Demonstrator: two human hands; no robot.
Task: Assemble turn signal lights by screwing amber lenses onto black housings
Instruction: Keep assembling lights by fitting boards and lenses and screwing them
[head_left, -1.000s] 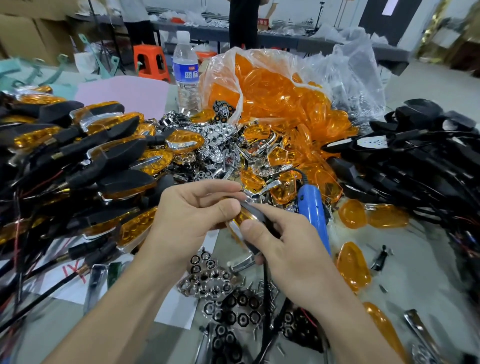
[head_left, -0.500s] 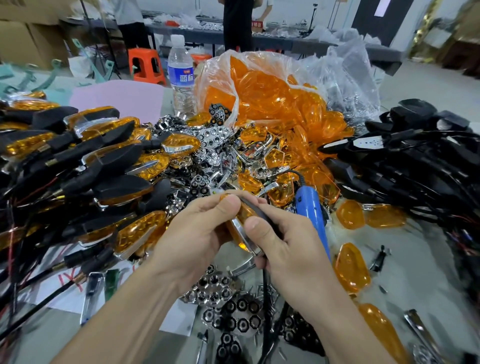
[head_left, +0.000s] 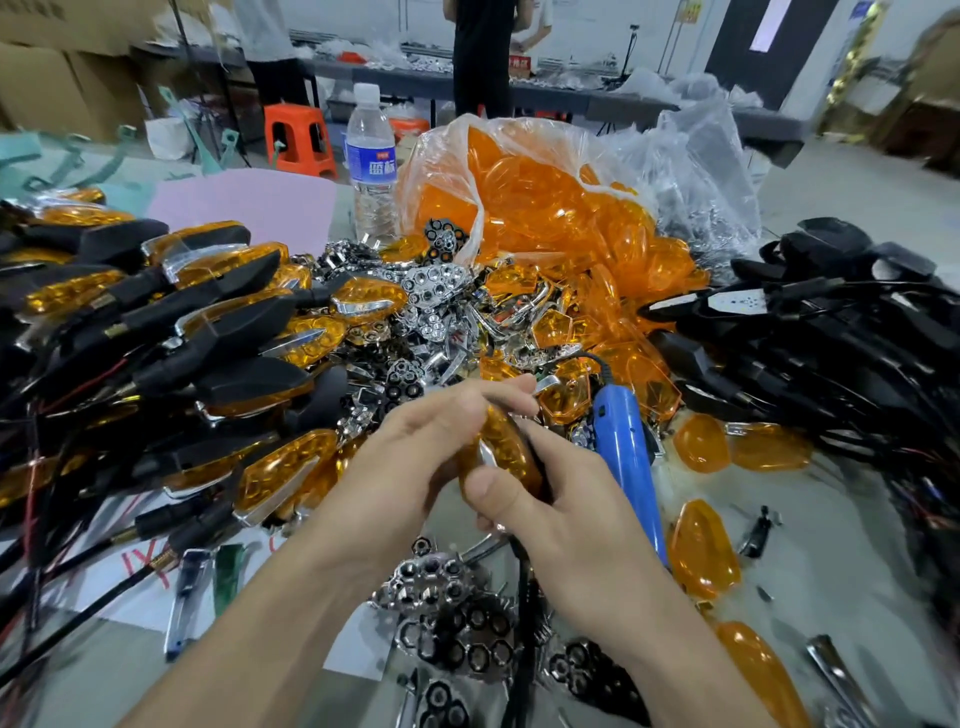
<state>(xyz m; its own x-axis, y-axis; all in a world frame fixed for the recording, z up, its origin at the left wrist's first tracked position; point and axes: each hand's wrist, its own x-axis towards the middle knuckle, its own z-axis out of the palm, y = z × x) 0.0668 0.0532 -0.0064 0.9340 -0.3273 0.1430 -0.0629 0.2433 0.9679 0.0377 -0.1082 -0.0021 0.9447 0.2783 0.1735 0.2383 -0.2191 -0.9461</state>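
Right now both hands meet at the middle of the view, closed together on one half-built turn signal. The left hand (head_left: 415, 457) comes in from the lower left, its fingers curled over the top of the translucent amber plastic lens (head_left: 506, 449), thumb pressed to the lens's near face. The right hand (head_left: 556, 512) comes in from the lower right, thumb laid across the lower end of the lens and the remaining fingers wrapped behind, where a sliver of the black plastic housing (head_left: 535, 457) shows. A black lead hangs down from under the right palm. The unit's long axis runs roughly upright between the palms, tipped a little away from the wearer, with a chrome strip showing along its left edge.

Just beside the right hand's knuckles, on its outer side, lies the blue-handled electric screwdriver (head_left: 626, 452), its long body pointing away and slightly left. The right hand is plainly the nearer one to it, so my guess is that hand would reach for it while the left keeps the lens seated.

Farther out, finished black-and-amber signals (head_left: 218, 312) are heaped on the left, bare black wired housings (head_left: 831, 332) on the right, and a clear bag of loose amber lenses (head_left: 545, 208) stands behind.
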